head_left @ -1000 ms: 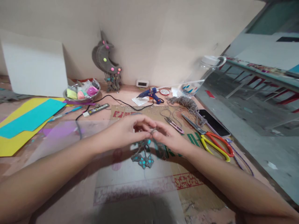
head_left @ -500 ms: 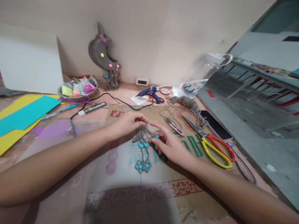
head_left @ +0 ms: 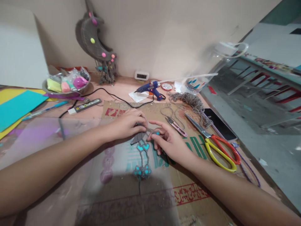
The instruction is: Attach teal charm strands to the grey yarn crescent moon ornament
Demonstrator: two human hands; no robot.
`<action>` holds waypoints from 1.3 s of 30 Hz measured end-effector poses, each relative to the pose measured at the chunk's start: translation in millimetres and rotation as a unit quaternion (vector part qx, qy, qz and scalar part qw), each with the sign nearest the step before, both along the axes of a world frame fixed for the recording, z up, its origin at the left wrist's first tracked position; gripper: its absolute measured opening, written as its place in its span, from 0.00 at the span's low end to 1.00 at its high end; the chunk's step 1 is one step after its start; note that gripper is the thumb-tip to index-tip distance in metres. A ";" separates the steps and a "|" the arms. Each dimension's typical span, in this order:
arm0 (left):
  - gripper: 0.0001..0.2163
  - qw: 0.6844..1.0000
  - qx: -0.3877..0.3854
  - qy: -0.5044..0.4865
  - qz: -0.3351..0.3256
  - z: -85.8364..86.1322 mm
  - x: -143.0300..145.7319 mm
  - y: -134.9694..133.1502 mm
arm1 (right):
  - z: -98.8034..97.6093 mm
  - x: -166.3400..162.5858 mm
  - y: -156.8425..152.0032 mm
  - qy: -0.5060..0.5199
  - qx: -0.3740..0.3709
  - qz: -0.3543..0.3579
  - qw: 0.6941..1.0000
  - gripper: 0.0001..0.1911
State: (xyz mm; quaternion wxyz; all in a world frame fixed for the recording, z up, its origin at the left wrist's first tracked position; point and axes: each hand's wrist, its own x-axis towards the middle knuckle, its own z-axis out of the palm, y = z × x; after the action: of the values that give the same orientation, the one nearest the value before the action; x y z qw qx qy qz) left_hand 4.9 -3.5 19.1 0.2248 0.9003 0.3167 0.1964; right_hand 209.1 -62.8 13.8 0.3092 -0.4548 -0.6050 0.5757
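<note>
A grey yarn ornament (head_left: 142, 157) with turquoise hearts and flower shapes hangs down over the translucent sheet below my hands. My left hand (head_left: 130, 124) is closed at its grey top part, fingertips pinched there and partly hiding it. Another strand with a turquoise piece (head_left: 157, 133) sits in my right hand (head_left: 167, 137), between thumb and curled fingers, while the index finger reaches toward the left fingertips. Just beyond my right hand lie pink thread snips (head_left: 176, 126). Large scissors (head_left: 211, 141) with one red and one yellow handle rest to the right.
A blue glue gun (head_left: 150, 89) lies at the back, its cord trailing left. Grey yarn (head_left: 191, 105), a phone (head_left: 221, 124) and a clear bottle (head_left: 211, 67) are at the right. A decorated grey moon (head_left: 88, 42) leans on the wall, near a bowl (head_left: 70, 93) of coloured clay packets.
The view has shifted slightly. My left hand has lowered its fingers over the ornament's top, and the flower ends have bunched and turned a little.
</note>
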 end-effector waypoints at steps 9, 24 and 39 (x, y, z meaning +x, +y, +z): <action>0.09 0.990 -0.138 0.010 0.005 12.3 4.2 21.7 | 14.2 14.1 -6.8 -0.333 0.216 0.074 0.915 0.21; 0.08 0.989 0.121 0.079 -0.013 -8.2 9.7 16.1 | 25.1 11.8 -5.5 -0.174 -0.110 0.150 0.967 0.22; 0.08 0.989 0.134 0.060 -0.032 -9.8 7.7 16.0 | 39.9 20.5 -14.9 -0.462 0.388 0.110 0.790 0.24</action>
State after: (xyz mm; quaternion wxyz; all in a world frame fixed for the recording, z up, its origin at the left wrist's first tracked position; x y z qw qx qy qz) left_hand 12.6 12.5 9.3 0.0886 0.9421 0.2717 0.1752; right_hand 229.6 -77.7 53.7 0.0780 -0.4390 -0.8940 0.0440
